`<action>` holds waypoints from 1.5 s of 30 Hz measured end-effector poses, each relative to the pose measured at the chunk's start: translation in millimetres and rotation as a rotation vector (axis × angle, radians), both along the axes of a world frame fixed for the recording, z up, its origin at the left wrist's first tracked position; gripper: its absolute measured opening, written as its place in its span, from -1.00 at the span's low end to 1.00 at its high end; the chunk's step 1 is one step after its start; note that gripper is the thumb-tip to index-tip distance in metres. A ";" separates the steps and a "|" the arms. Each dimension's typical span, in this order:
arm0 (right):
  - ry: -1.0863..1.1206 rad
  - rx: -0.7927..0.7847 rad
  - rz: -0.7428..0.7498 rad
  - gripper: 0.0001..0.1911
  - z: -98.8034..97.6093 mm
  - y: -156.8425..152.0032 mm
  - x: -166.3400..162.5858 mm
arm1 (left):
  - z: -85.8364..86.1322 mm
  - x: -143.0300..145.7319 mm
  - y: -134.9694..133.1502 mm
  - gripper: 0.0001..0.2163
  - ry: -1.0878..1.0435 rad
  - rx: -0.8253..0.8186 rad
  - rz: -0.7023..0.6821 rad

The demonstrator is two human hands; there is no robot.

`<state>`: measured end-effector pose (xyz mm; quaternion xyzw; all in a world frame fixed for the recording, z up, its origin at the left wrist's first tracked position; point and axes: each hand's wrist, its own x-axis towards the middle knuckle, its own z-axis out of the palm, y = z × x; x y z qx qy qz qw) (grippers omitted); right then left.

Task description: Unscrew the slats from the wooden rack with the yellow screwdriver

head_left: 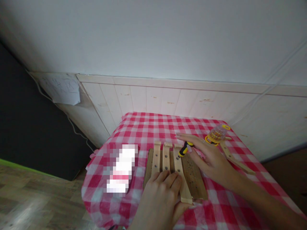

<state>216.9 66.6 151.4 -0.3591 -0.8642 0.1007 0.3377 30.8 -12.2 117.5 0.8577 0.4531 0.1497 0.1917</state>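
Observation:
In the head view a brown wooden board [198,182] lies on the table, with three pale wooden strips across it. Dark screw heads dot the strips. My left hand [161,191] presses over the strips, its fingers curled on the right-hand wooden strip [180,166] and its thumb by that strip's near end. Between the thumb and fingers of my right hand [213,156] is a black-and-yellow screwdriver [184,149], tilted, its lower end at the upper screw of the right-hand strip. The forefinger stretches past the handle.
A clear container with a yellow rim [216,135] stands beyond my right hand. Another wooden strip [237,164] lies at the right. A blurred-out white object [122,169] lies left of the board on the checked tablecloth [148,127]. A panelled wall [155,99] borders the table's far side.

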 end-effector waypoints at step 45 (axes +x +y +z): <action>0.000 -0.041 -0.057 -0.74 4.1 1.7 4.0 | 0.5 -0.1 -0.2 -0.61 -0.007 -0.021 0.009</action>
